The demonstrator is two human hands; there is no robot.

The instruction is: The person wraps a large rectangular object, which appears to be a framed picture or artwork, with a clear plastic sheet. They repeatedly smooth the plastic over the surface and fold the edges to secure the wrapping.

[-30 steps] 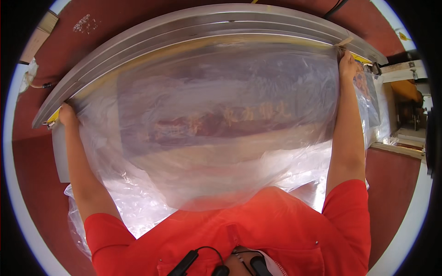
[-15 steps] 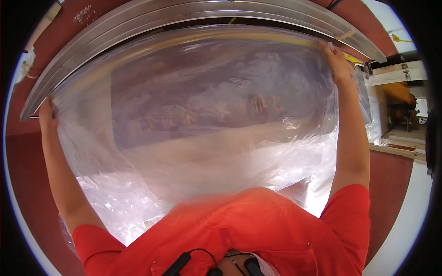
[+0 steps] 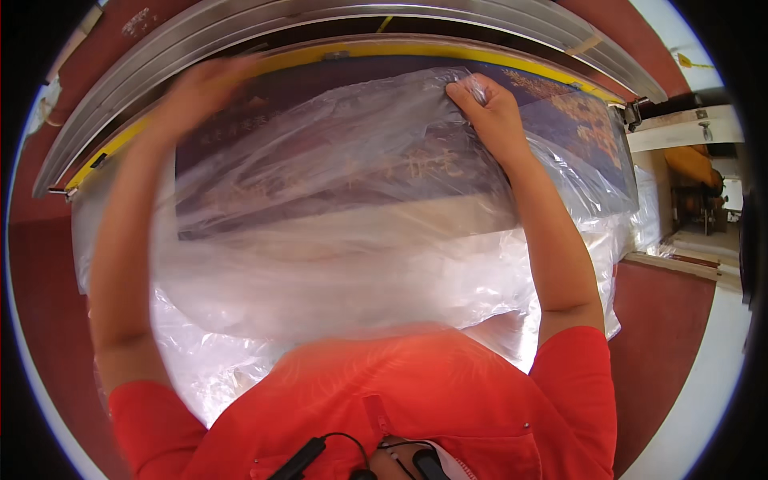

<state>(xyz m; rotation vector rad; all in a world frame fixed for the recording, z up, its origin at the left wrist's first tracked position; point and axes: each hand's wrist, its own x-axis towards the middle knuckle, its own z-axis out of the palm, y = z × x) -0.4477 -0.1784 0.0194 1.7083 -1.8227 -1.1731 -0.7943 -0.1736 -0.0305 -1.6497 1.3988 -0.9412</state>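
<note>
A clear plastic film [image 3: 336, 152], wrinkled and shiny, hangs between me and a dark purple printed panel [image 3: 576, 176] with gold patterns. My right hand [image 3: 492, 108] pinches the film's far edge between thumb and fingers, right of the middle. My left hand [image 3: 204, 92] is over the panel's far left part, close to the yellow strip [image 3: 376, 48]. Motion smears its fingers, and I cannot see whether it touches the film. The film sags toward my chest and blurs in its lower middle.
A long metal rail [image 3: 240, 34] runs across the far side behind the yellow strip. More bunched clear plastic [image 3: 204, 360] lies near my body. At the right stands a pale frame [image 3: 680, 128] with machine parts beyond it. Dark red surface [image 3: 664, 328] shows at both sides.
Both hands have moved inward from the film's far corners, the right leftward and the left rightward and farther away. The film's far edge has drawn back, uncovering the yellow strip and more printed panel.
</note>
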